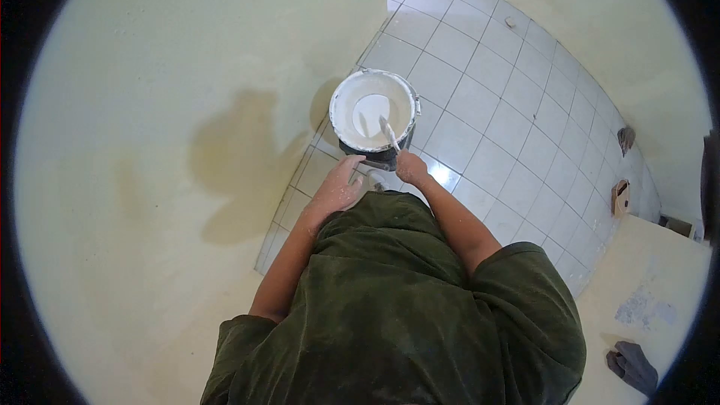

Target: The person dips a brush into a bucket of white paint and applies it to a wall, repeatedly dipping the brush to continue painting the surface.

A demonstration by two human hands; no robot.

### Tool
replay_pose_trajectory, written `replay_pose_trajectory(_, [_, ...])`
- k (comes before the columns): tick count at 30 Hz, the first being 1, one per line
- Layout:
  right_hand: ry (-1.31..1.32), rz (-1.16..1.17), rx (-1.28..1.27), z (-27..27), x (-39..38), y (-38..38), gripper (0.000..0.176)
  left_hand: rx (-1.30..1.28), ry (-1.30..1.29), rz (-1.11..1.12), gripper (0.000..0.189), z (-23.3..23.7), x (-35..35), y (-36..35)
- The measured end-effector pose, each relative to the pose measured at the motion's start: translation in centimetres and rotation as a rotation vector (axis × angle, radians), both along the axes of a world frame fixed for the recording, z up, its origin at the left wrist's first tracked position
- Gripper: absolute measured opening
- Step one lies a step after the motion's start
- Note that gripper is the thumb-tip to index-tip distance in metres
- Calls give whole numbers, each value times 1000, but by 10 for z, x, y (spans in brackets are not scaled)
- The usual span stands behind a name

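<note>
A white bucket point(341, 129) with a smeared rim stands below me, with white paint-like material point(367, 115) at its bottom. My right hand point(411, 168) is closed round the lower end of a slim white-coated tool point(388, 133). Its far end reaches over the near rim into the bucket; whether it is a brush or a stick I cannot make out. My left hand point(337, 189), dusted with white, is by the bucket's near left side, fingers stretched out and holding nothing. A dark object point(385, 159) shows under the bucket's near side.
A pale wall point(187, 45) rises close on the left and carries my shadow. White floor tiles point(480, 120) stretch off to the right. Along the far right lie a dark cloth point(625, 139), a tan object point(620, 198) and a grey cloth point(634, 366).
</note>
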State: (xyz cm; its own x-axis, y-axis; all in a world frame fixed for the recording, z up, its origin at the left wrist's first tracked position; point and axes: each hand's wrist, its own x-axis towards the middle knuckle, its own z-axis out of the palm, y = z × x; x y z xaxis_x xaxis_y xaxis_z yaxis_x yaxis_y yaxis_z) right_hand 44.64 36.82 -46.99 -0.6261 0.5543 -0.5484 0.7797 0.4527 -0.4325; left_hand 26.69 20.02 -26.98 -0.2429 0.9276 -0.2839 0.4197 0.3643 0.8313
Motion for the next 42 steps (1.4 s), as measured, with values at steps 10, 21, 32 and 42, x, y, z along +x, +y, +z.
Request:
replay_pose_trajectory(10, [-11, -15, -20, 19, -4, 0, 28, 25, 5, -37, 49, -7, -2, -1])
replay_pose_trajectory(21, [12, 3, -26, 10, 0, -1, 31, 70, 51, -38, 49, -9, 5, -4])
replay_pose_trajectory(32, [-22, 12, 11, 30, -8, 2, 29, 36, 67, -26, 48, 0, 6, -2])
replay_pose_trajectory(42, [57, -130, 29, 53, -7, -4, 25, 40, 70, -35, 48, -3, 7, -3])
